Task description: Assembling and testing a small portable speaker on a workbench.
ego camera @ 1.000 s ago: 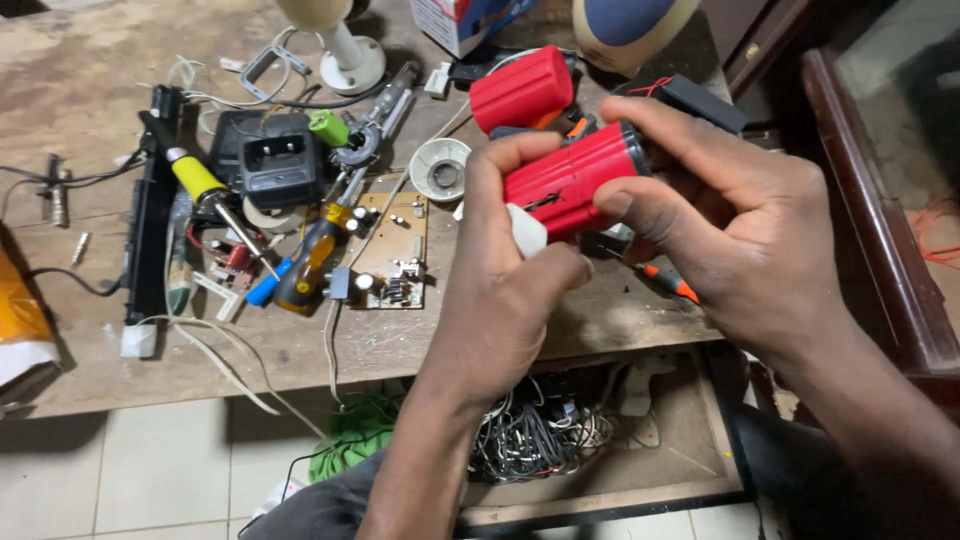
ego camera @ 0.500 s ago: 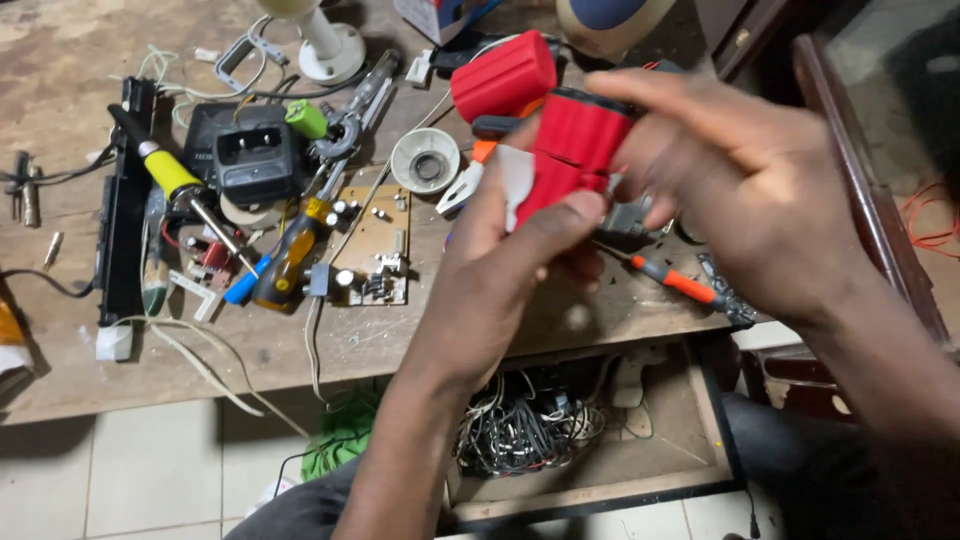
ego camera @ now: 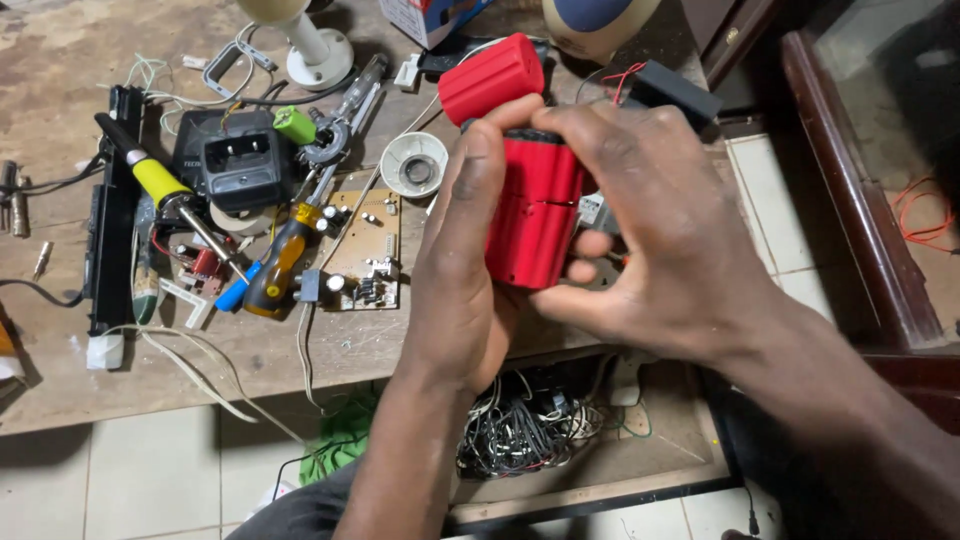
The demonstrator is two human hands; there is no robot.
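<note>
Fingers of both hands, left hand [ego camera: 465, 290] and right hand [ego camera: 660, 240], clamped on red ribbed plastic cylinder housing [ego camera: 535, 215], now turned upright from its earlier slant, second red piece [ego camera: 492, 75] at 12 o'clock

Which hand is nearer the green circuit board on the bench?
Left. The left hand, gripping the red cylindrical housing, sits just right of the circuit board. The right hand wraps the housing's far side, farther from the board.

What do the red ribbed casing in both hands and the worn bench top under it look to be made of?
Red ribbed casing: looks like moulded plastic, matte with a slight sheen, judging by its even colour, moulded ribs and a seam line; left hand and right hand grip it. Worn bench top: apparently bare wood, unfinished, stained and scuffed, with grain showing.
</note>
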